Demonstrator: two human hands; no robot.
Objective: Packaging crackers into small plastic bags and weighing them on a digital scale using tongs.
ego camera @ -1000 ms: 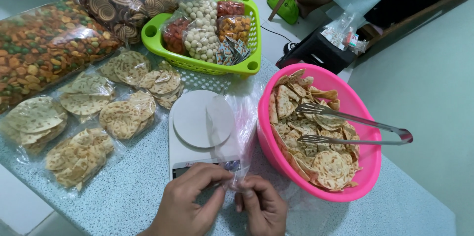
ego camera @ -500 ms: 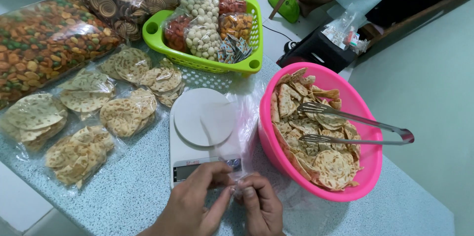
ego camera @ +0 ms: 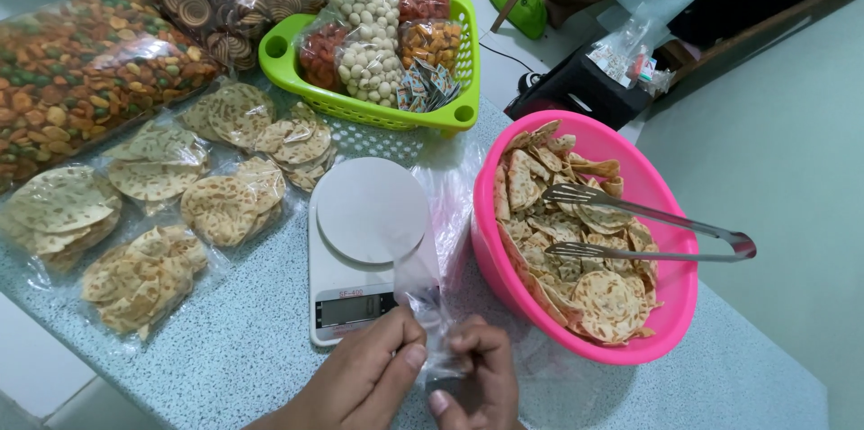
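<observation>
Pinching a clear plastic bag between both hands, the left hand and right hand have fingers clamped on it just before the kitchen scale; rubbing the layers apart gently should open it cleanly.

Both hands, left hand and right hand, look bare, seemingly without rings or sleeves.

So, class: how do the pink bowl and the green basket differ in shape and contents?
The pink bowl is round and holds loose flat crackers with metal tongs lying on them. The green basket is squarish with slotted sides and holds sealed snack bags. Both are plastic and stand on the speckled table.
</observation>
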